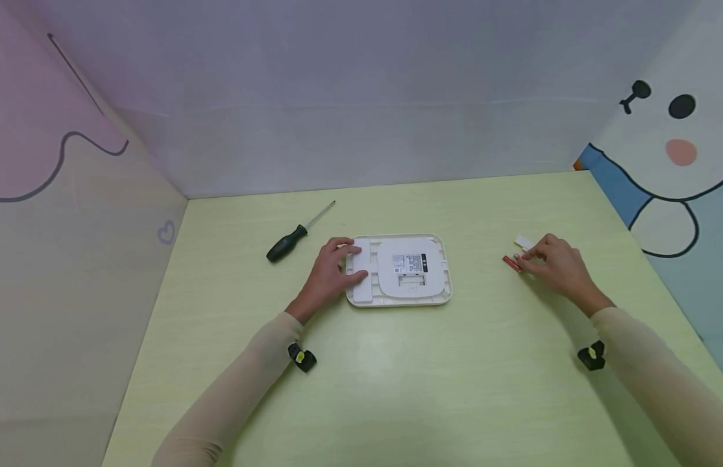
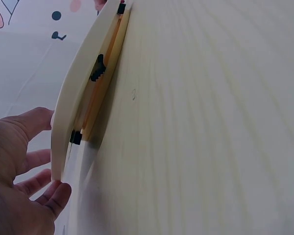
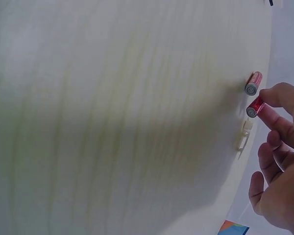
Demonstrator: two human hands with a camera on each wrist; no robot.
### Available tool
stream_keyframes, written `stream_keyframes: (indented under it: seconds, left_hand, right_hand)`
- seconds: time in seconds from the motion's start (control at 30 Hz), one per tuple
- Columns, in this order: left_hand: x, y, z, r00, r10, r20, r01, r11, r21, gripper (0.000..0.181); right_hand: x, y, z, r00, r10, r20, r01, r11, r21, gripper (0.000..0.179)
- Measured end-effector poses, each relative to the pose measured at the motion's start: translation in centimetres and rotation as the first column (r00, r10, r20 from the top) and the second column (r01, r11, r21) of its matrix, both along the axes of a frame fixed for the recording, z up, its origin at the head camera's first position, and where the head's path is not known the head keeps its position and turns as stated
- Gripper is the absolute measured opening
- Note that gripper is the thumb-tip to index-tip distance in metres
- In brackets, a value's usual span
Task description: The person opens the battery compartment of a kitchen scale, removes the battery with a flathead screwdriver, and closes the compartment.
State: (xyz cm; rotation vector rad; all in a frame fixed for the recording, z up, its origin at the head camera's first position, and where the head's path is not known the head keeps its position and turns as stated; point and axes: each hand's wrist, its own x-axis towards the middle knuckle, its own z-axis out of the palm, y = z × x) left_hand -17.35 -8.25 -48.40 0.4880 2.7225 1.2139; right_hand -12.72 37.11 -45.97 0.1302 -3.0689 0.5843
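A flat white device with rounded corners lies back up on the table, showing a printed label and an uncovered battery compartment. My left hand grips its left end, the thumb lying over the back; the left wrist view shows this hand at the device's edge. Over to the right, my right hand pinches a red battery between thumb and index finger. A second red battery lies close by on the table. Beside them is a small white cover, partly behind the fingers.
A screwdriver with a dark handle lies left of the device, its tip towards the back. The pale wooden table meets a fabric wall at its rear edge. Printed fabric panels stand on both sides.
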Motion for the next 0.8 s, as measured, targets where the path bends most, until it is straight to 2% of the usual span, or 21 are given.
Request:
stream_keyframes:
  seconds: [0.37, 0.6, 0.8]
  left_hand:
    - [0.05, -0.06, 0.02, 1.000, -0.006, -0.007, 0.006, 1.000, 0.006, 0.047]
    - [0.14, -0.07, 0.04, 1.000, -0.007, -0.014, 0.007, 1.000, 0.019, 0.048]
    - [0.03, -0.07, -0.04, 1.000, -0.007, -0.015, 0.008, 1.000, 0.016, 0.047]
  right_hand:
    - [-0.28, 0.04, -0.30, 1.000, -0.008, 0.026, 0.007, 1.000, 0.018, 0.023]
    - [-0.36, 0.05, -0.42, 0.998, -0.018, 0.053, 0.018, 1.000, 0.011, 0.027]
    - [-0.44, 0.77, -0.12, 0.997, -0.067, 0.040, 0.067, 0.998, -0.001, 0.031]
